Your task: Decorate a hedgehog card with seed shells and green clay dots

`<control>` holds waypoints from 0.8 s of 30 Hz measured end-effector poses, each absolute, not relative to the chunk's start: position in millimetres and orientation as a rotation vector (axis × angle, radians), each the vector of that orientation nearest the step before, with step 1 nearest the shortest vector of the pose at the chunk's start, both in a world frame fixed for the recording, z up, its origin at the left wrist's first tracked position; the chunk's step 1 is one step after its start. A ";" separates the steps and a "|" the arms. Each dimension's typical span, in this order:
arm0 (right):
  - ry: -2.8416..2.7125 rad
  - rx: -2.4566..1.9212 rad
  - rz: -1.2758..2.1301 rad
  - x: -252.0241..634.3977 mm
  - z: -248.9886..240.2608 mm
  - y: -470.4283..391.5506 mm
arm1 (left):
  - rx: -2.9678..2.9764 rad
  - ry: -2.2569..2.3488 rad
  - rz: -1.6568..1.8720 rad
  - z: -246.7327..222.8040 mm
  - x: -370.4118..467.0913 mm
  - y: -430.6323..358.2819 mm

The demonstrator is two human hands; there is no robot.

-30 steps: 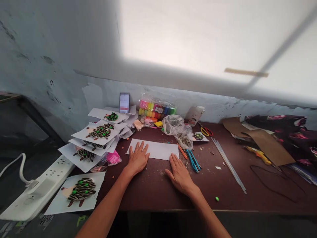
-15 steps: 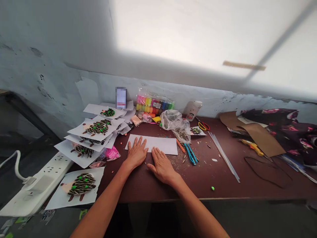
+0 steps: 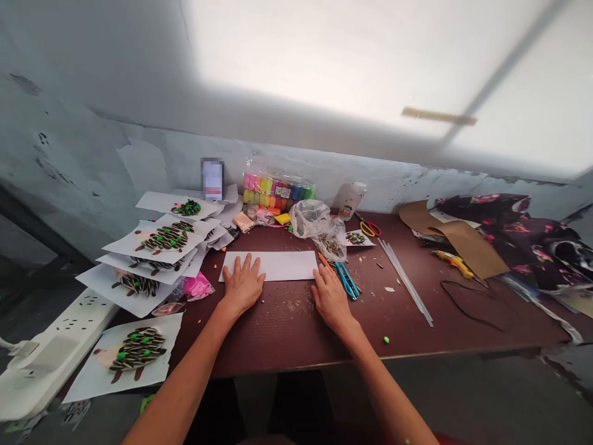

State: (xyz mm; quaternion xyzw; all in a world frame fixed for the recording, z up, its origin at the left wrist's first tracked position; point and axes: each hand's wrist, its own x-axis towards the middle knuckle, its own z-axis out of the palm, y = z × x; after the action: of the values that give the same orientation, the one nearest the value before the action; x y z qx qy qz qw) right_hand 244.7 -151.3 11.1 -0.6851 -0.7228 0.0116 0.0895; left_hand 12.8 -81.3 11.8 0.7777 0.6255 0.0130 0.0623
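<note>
A white sheet of paper (image 3: 287,264), seemingly folded into a long strip, lies on the dark red table. My left hand (image 3: 241,285) rests flat on its left part with the fingers spread. At the strip's right end is my right hand (image 3: 331,296), fingers stretched out, the tips at the paper's corner and near an orange stick-like tool (image 3: 325,262). Just right of that hand lies a blue utility knife (image 3: 347,281). Beyond it a clear plastic bag (image 3: 319,224) holds striped sunflower seeds (image 3: 332,247).
Hedgehog pictures made with seeds (image 3: 167,238) are stacked at the left, above a white power strip (image 3: 60,346). Coloured clay packs (image 3: 278,191), a white bottle (image 3: 352,201) and scissors (image 3: 369,227) stand or lie at the back. Glue sticks (image 3: 407,284) and a yellow glue gun (image 3: 456,264) lie rightward.
My right hand has slid right along the paper's near edge to its right end. The left hand stays on the left part. The whole view has shifted slightly.
</note>
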 end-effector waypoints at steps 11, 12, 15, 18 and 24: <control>-2.376 -2.055 -0.091 217.4 34.8 -112.5 | 2.448 1.801 0.204 21.8 1.3 -41.3; -2.392 -2.063 -0.086 218.5 36.3 -111.4 | 2.444 1.783 0.181 21.4 2.9 -36.0; -2.423 -2.076 -0.065 222.5 38.2 -110.2 | 2.427 1.801 0.106 24.4 7.7 -21.1; -2.413 -2.081 -0.075 224.7 38.4 -109.5 | 2.379 1.809 0.013 31.9 10.5 -8.3; -2.368 -2.078 -0.095 225.0 39.7 -103.5 | 2.306 1.753 -0.086 39.4 10.7 3.0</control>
State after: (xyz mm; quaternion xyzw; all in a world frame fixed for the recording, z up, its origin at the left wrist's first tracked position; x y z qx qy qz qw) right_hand 225.0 -103.5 39.7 -0.6593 -0.7513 -0.0301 -0.0052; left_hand 10.7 3.0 39.4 0.7899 0.6003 -0.0296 0.1216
